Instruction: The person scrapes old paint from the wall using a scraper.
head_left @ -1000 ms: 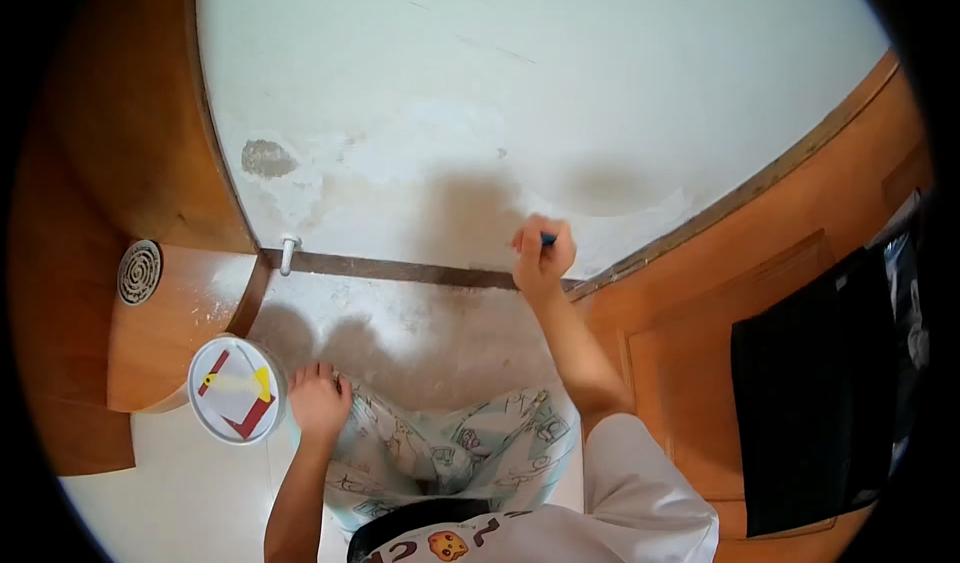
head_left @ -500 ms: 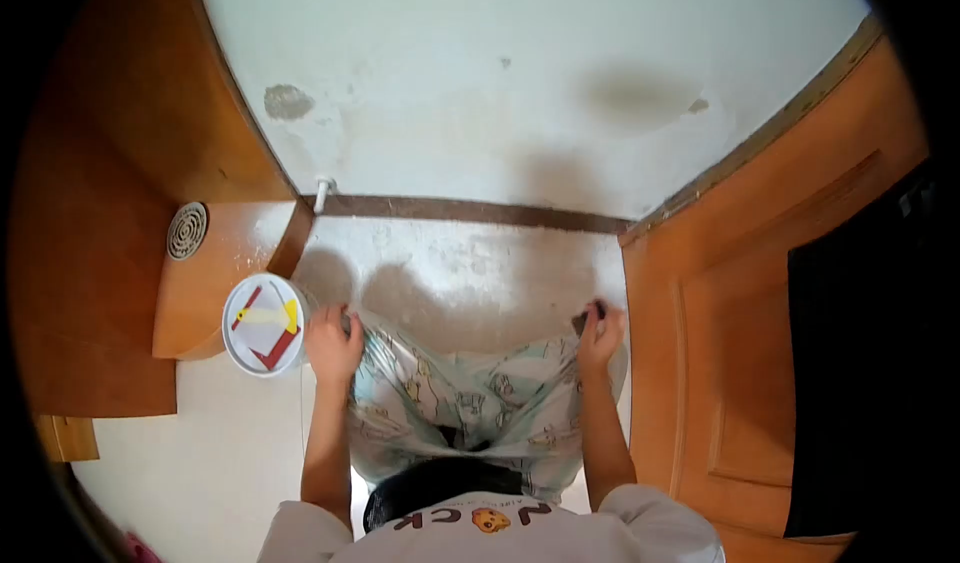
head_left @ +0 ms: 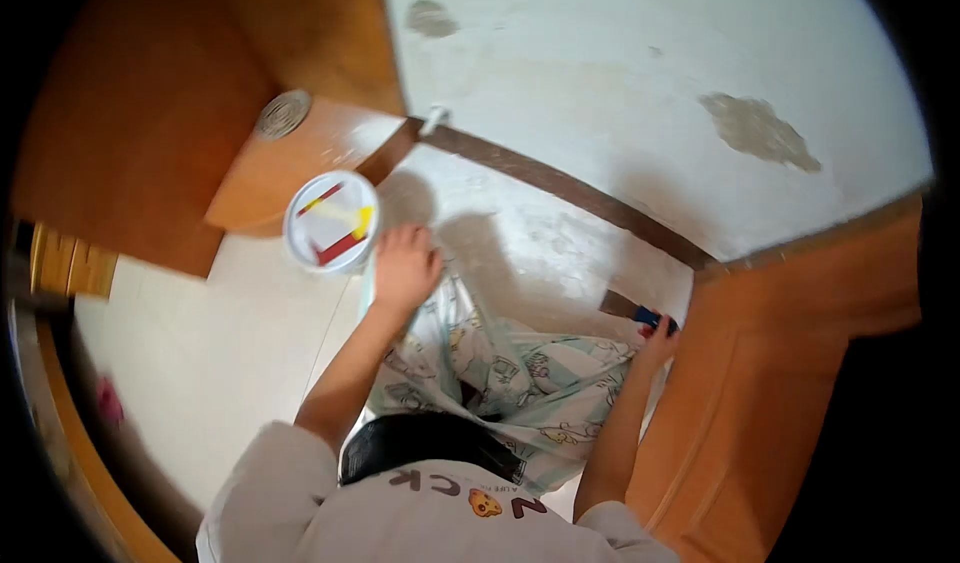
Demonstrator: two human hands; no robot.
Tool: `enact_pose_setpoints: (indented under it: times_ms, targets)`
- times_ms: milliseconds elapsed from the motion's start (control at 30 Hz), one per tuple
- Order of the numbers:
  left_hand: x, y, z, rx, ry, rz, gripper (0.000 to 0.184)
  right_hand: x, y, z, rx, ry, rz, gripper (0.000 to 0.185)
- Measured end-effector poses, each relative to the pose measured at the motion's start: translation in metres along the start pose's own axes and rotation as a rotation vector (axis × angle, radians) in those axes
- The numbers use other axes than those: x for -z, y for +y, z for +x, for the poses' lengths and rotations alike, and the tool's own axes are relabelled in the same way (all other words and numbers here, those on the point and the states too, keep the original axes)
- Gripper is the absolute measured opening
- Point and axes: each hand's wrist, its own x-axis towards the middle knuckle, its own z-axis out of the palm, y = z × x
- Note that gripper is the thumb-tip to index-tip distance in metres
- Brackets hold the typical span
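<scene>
My left hand [head_left: 405, 268] rests palm down on my left knee, fingers slightly apart, beside the round white bucket [head_left: 332, 221] with red and yellow marks on its lid. Low at the right, my right hand [head_left: 655, 341] is closed around the dark blue handle of a scraper [head_left: 622, 305], whose blade points left over the dusty floor. The patterned trousers [head_left: 500, 363] cover my bent legs between the hands.
A white wall [head_left: 600, 53] with bare patches [head_left: 762, 131] rises ahead above a brown skirting strip [head_left: 570, 188]. A small white pipe [head_left: 433, 120] sticks out at its left corner. Wooden panelling stands left, with a round vent [head_left: 284, 114]; a wooden door [head_left: 740, 393] stands right.
My right hand has come down from the wall to beside my right knee, with the scraper in it. The view has turned, and a large bare patch on the wall is now uncovered.
</scene>
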Motion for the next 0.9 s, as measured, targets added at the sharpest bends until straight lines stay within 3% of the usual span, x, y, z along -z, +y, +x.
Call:
enact_pose_setpoints:
  times_ms: [233,533,567,667,733,767,833,900]
  targets:
    - [-0.001,-0.003,-0.001,-0.106,0.164,-0.022,0.025,-0.002,0.016,0.010,-0.066,-0.094,-0.038,0.017]
    - [0.018,0.003,0.004,0.004,0.018,-0.074,0.025,-0.006,0.014,0.008,-0.086,-0.100,-0.133,0.015]
    - [0.021,0.002,0.004,-0.035,0.106,-0.109,0.020,-0.006,0.015,0.007,-0.089,-0.108,-0.147,0.015]
    - [0.024,-0.020,0.001,0.065,0.079,-0.413,0.016,-0.004,0.024,0.010,-0.051,-0.173,-0.191,0.015]
    - [0.041,-0.050,0.004,0.122,0.261,-0.328,0.012,-0.004,0.024,0.009,-0.070,-0.194,-0.149,0.014]
    - [0.043,-0.076,0.004,0.099,0.277,-0.222,0.018,-0.003,0.025,0.010,-0.079,-0.200,-0.129,0.014]
    - [0.053,-0.112,0.001,0.155,0.085,-0.054,0.047,-0.002,0.025,0.010,-0.071,-0.215,-0.134,0.013]
    - [0.055,-0.138,-0.002,0.163,0.011,0.003,0.050,-0.004,0.025,0.010,-0.065,-0.231,-0.136,0.012]
